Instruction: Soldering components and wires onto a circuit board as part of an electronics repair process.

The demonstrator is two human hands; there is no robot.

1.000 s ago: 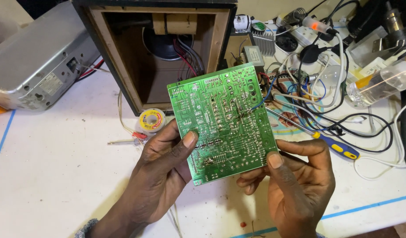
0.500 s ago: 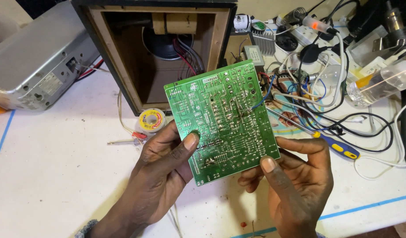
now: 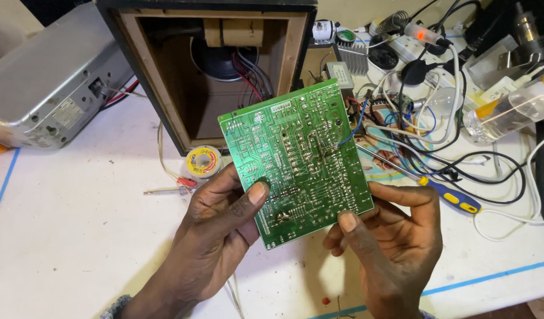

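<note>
Both hands, left hand and right hand, clasp the green circuit board above the white table, near a yellow-labelled solder spool.

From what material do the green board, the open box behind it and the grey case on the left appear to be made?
Green circuit board: probably rigid laminate with a glossy green coating; pale traces and shiny solder dots show.
Open box: apparently wood or fibreboard, with matt brown inner walls and a dark outer skin.
Grey case: looks like sheet metal with a dull silver sheen.

One circuit board, two hands.
</note>
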